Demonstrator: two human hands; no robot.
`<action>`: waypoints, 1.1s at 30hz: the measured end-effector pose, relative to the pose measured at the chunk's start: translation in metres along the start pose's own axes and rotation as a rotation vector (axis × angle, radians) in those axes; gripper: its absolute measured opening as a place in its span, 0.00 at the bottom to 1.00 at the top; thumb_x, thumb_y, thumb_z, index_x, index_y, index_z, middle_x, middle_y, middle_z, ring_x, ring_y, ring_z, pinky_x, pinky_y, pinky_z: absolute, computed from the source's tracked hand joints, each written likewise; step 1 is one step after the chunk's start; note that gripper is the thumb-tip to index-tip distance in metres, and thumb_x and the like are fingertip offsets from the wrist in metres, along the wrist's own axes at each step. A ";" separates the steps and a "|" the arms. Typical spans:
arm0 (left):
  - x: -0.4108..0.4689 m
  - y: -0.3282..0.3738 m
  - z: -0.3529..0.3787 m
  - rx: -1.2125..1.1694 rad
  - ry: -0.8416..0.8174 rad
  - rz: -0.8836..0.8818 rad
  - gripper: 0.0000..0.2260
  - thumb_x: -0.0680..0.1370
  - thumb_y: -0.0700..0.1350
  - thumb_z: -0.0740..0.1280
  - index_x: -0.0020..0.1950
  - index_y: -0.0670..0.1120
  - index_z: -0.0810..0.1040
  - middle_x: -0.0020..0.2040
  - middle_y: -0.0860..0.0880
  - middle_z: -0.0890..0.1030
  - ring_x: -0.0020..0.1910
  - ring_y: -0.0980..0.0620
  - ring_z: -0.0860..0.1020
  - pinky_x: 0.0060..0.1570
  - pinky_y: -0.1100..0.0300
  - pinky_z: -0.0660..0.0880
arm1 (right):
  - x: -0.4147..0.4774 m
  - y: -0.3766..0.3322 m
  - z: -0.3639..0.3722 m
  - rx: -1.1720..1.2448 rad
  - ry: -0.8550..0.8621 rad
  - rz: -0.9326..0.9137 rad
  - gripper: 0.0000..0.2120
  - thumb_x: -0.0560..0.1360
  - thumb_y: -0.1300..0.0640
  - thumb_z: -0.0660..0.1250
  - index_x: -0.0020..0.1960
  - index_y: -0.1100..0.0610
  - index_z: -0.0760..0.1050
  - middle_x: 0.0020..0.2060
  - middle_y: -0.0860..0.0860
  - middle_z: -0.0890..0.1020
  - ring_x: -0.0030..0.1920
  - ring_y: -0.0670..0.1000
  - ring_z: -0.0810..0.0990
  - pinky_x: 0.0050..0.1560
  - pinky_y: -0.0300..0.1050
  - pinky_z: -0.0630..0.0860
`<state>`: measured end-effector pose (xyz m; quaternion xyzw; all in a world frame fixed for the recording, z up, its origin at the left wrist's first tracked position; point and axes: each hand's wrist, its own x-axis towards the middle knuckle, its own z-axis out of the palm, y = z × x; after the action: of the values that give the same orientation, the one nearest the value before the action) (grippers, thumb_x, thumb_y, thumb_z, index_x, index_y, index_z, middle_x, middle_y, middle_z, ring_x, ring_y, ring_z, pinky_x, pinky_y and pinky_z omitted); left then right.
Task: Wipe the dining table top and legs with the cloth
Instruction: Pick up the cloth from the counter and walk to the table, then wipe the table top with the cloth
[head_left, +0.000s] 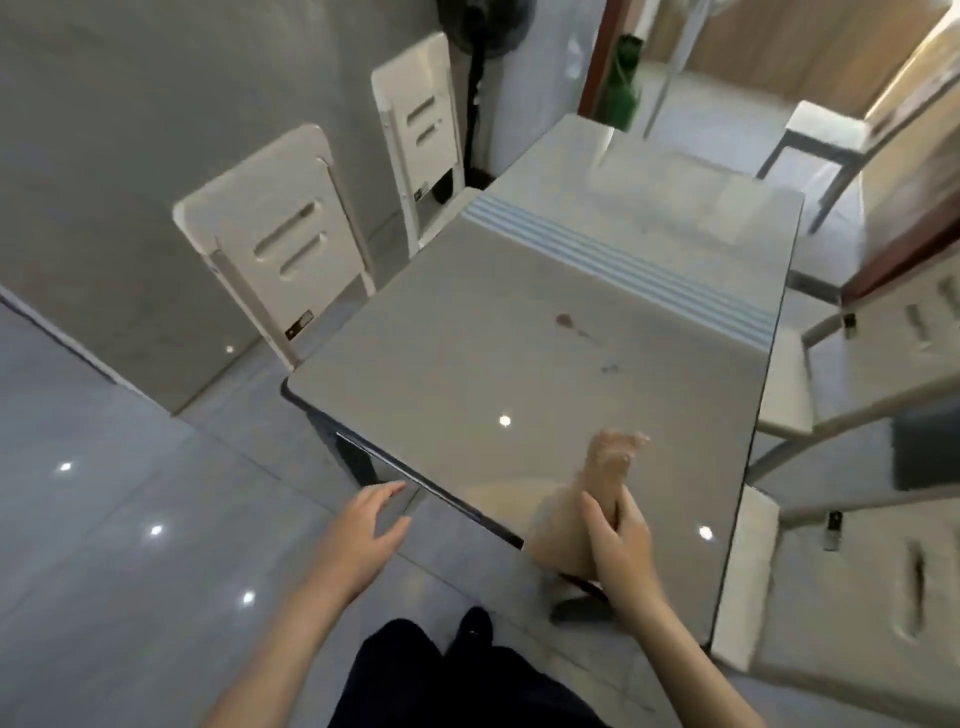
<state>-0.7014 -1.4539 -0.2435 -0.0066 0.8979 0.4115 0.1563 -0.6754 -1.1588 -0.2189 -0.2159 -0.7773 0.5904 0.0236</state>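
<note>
No text can be read. Small dark stickers sit on the white chair backs, but their print is too blurred to read.

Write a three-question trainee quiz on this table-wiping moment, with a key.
1. True or false: the left hand holds the cloth.
2. The reddish stain on the table is: A) on the top, beyond the cloth; B) on a leg; C) on a chair seat.
3. How many white chairs stand between the table and the grey wall?
Key: 1 false, the right hand holds it; 2 A; 3 two.
</note>
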 end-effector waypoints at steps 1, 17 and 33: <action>0.019 0.008 -0.001 0.049 -0.016 0.036 0.30 0.70 0.61 0.59 0.68 0.49 0.73 0.62 0.56 0.72 0.61 0.57 0.71 0.62 0.60 0.67 | 0.014 -0.005 0.003 0.017 0.013 0.000 0.05 0.78 0.60 0.65 0.53 0.56 0.77 0.44 0.53 0.83 0.44 0.49 0.80 0.45 0.48 0.76; 0.256 0.051 0.099 0.453 -0.320 0.440 0.30 0.71 0.58 0.58 0.70 0.45 0.73 0.68 0.39 0.74 0.67 0.36 0.72 0.67 0.42 0.67 | 0.119 0.084 0.023 -0.967 0.276 0.100 0.33 0.73 0.44 0.63 0.74 0.57 0.63 0.71 0.58 0.69 0.72 0.62 0.65 0.71 0.58 0.62; 0.335 0.053 0.159 0.616 -0.224 0.599 0.26 0.76 0.52 0.56 0.75 0.51 0.65 0.75 0.51 0.66 0.76 0.48 0.60 0.73 0.46 0.57 | 0.280 0.145 -0.051 -1.028 0.395 0.103 0.27 0.76 0.43 0.55 0.74 0.44 0.65 0.73 0.49 0.68 0.74 0.56 0.64 0.72 0.55 0.59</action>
<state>-0.9839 -1.2617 -0.3974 0.3454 0.9184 0.1502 0.1209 -0.8695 -0.9801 -0.3990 -0.3438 -0.9348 0.0835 0.0316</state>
